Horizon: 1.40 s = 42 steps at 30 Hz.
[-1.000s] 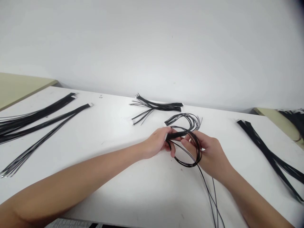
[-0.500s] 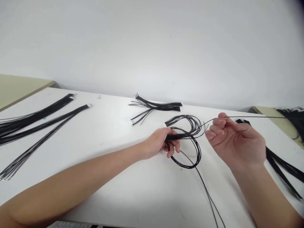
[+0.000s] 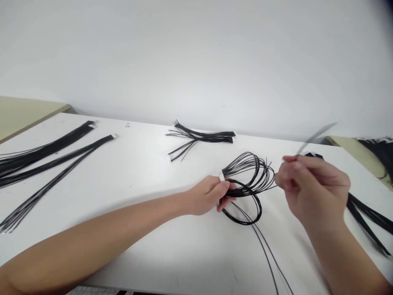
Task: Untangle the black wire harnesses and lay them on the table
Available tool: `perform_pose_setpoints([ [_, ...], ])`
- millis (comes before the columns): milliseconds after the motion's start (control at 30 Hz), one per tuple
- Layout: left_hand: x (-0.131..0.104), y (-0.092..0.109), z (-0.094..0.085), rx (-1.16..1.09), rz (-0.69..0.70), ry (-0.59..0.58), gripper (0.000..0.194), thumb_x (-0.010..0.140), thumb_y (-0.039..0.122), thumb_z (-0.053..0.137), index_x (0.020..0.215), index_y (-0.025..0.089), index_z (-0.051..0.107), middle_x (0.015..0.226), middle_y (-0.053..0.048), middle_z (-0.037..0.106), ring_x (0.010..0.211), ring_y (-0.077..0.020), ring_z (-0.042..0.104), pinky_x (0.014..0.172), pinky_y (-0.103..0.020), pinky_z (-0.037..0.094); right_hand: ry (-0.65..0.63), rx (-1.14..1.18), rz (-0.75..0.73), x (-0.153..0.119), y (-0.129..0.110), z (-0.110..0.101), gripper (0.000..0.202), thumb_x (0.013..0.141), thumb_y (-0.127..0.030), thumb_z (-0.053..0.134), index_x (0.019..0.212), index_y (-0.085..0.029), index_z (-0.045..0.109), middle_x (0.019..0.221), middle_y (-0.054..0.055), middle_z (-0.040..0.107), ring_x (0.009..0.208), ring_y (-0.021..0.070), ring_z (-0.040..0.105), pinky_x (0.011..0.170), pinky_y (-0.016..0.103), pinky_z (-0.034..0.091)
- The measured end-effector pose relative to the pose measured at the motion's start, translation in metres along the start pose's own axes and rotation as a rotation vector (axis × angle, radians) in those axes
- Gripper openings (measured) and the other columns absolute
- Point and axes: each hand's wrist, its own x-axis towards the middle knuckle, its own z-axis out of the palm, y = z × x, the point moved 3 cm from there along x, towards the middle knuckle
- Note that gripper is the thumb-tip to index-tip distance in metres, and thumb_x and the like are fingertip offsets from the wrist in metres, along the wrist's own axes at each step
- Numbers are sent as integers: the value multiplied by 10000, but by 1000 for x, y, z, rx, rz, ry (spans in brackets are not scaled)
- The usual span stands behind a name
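Observation:
My left hand is closed round a black wire harness above the middle of the white table. The harness's wires loop to the right of the fingers, and a white connector shows just above the thumb. Two loose wires trail from below the loops toward the near edge. To the right, my right hand is pinched on a single black wire. That wire's free end sticks up beyond the fingers, blurred by motion. Where it enters the fist is partly hidden.
Black wire bundles with white connectors lie at the left of the white table. Another harness lies at the back middle. More bundles are at the right, partly behind my right arm. Dark wires rest on a yellowish surface.
My right hand has turned over and moved slightly down. The wire stretching right from it now ends in a short, raised, blurred end. My left hand and the harness have shifted slightly right and down.

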Motion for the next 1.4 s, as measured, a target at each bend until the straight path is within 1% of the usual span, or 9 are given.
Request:
perform_pose_setpoints([
  [67,-1,2,0,35,14,0,477,973,304,220,583,171,459,542,4,464,569,-114,403,652,-244,362,-161,-199,-172,-4,-7,7,179,750,-111,690,829,-265,735,636,-1,608,495,105,458,424,269,337],
  [167,-2,4,-1,75,60,-15,476,974,311,217,571,173,429,550,17,407,529,-104,334,585,-251,321,-332,-405,-224,-9,-11,15,212,731,-40,649,789,-238,697,600,-10,573,512,101,423,448,271,303],
  [300,-4,1,0,119,114,-20,465,977,355,220,583,181,397,610,4,432,547,-108,341,571,-266,313,-302,-485,-250,-10,-14,16,201,706,-18,605,671,-216,604,568,-17,499,499,92,336,443,269,242],
  [467,-5,-4,1,151,151,1,398,967,340,242,673,178,456,676,-18,498,626,-133,439,650,-276,373,-302,-480,-320,-13,-16,17,204,689,-9,581,687,-213,586,564,-18,484,490,92,381,428,261,243],
  [600,-5,-6,0,150,230,-17,397,968,341,229,661,184,425,664,-10,463,610,-130,418,651,-284,373,-302,-474,-353,-14,-18,19,196,691,-17,577,709,-212,585,574,-16,499,486,91,392,436,259,274],
  [733,-5,-10,0,161,211,-20,374,954,342,245,665,186,425,666,-15,466,616,-136,421,646,-288,384,-318,-496,-367,-14,-20,21,170,701,-41,566,688,-211,574,566,-18,495,481,91,360,434,258,255],
  [1033,-5,-10,1,149,204,-16,428,964,418,231,665,181,428,671,-15,455,603,-128,432,636,-288,389,-370,-547,-290,-9,-21,25,150,767,-51,571,718,-190,604,592,-17,488,512,86,371,449,245,290],
  [1233,-4,-15,0,197,144,10,534,935,544,208,677,179,501,670,-46,490,623,-156,479,625,-300,431,-392,-548,-258,-14,-13,31,85,847,-150,604,868,-207,664,694,2,586,565,94,477,504,243,404],
  [1400,-4,-16,0,246,141,-17,546,942,524,202,653,179,511,620,-35,470,610,-156,482,655,-308,436,-400,-512,-192,-20,-5,34,101,863,-147,585,859,-215,661,771,14,615,633,103,530,516,233,440],
])
